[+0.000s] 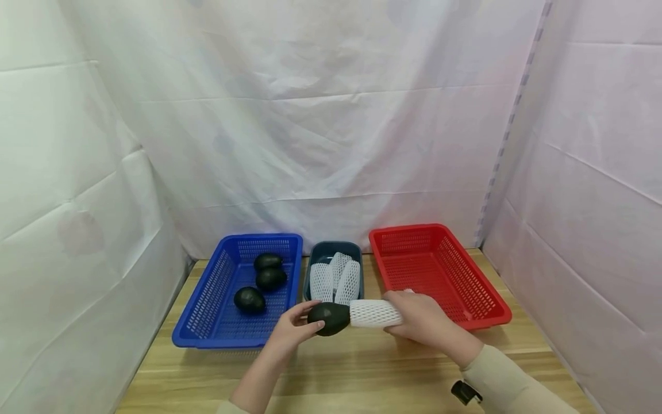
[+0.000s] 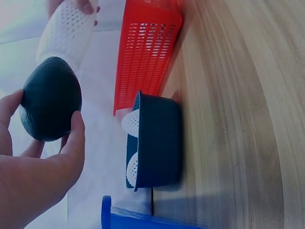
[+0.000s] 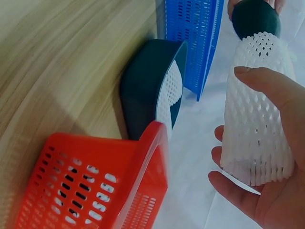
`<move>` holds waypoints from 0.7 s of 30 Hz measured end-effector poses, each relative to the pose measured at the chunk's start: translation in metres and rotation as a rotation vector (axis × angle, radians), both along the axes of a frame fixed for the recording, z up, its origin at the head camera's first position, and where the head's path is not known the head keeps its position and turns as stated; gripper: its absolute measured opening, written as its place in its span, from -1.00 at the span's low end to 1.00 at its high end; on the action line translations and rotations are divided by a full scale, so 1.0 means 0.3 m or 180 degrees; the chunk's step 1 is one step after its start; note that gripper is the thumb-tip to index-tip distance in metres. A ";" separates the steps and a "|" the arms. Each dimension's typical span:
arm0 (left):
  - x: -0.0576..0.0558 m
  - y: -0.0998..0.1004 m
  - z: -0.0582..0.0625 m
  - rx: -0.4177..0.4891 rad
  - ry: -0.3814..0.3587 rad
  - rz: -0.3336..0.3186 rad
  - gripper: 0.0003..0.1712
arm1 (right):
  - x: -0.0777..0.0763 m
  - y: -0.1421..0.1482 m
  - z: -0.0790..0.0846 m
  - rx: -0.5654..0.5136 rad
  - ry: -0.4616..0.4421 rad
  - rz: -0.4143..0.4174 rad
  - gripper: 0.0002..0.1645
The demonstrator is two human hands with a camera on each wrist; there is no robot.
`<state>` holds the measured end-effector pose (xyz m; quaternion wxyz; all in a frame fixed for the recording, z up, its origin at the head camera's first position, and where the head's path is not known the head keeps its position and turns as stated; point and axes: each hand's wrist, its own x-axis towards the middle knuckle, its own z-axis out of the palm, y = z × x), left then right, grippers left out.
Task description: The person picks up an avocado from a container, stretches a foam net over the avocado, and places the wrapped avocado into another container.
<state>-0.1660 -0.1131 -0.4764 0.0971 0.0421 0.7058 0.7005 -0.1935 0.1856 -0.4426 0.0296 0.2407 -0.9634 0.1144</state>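
A dark green avocado (image 1: 329, 318) is pinched between the thumb and fingers of my left hand (image 1: 292, 332). My right hand (image 1: 420, 319) grips a white foam net sleeve (image 1: 374, 313), its thumb on one side and fingers on the other. The avocado's narrow end meets the sleeve's near opening; in the right wrist view the mesh rim (image 3: 259, 40) overlaps the tip of the avocado (image 3: 256, 20). Both are held above the table, in front of a small dark teal bin (image 1: 336, 246) containing several more foam net sleeves (image 1: 322, 280).
To the left stands a blue basket (image 1: 222, 339) with avocados (image 1: 250, 300) in it. A red basket (image 1: 429, 253) is at the right, beside my right hand. Wooden tabletop (image 1: 341, 374) lies below my hands, and white cloth (image 1: 320, 144) hangs behind and at both sides.
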 end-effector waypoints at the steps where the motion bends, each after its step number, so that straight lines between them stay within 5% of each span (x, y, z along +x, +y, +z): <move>1: -0.001 0.001 -0.001 -0.0023 0.0018 -0.0020 -0.33 | 0.000 -0.006 -0.001 -0.0017 0.0010 0.0029 -0.35; 21: 0.004 0.034 0.022 -0.0120 0.0042 -0.0173 -0.34 | 0.002 -0.089 -0.003 -0.0260 -0.0183 0.0303 -0.43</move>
